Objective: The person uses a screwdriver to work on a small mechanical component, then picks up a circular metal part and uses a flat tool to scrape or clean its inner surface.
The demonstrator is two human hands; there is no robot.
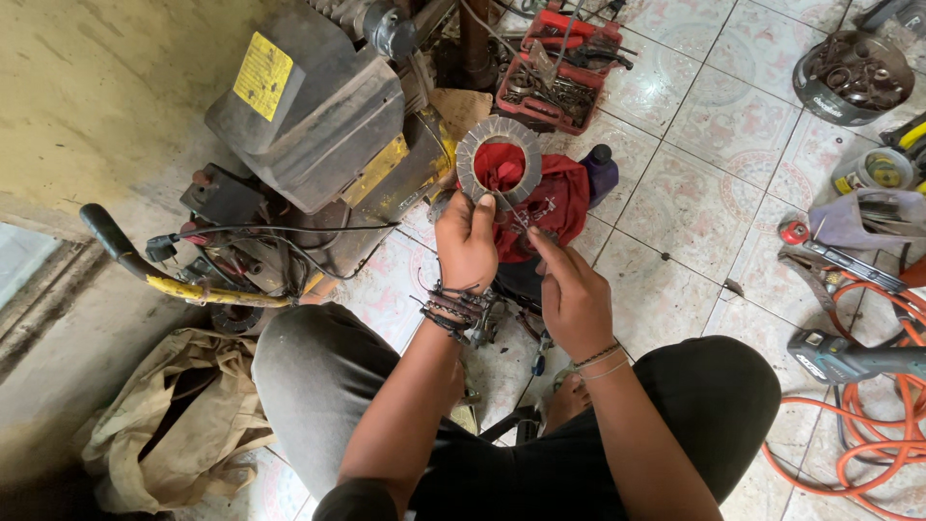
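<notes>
Tiled floor, person seated. Left hand fingers pinch grey friction ring, held up over red cloth; right hand fingers grip thin tool at ring's lower edge. Risk: ring slips, drops onto tile. Red tray, far edge: tools. Round tin, far-right corner: metal rings

Open tiled floor lies at 2 o'clock of the hands. The grey engine blocks 10 o'clock, a red parts tray 12 o'clock, the orange hose 4 o'clock.
</notes>
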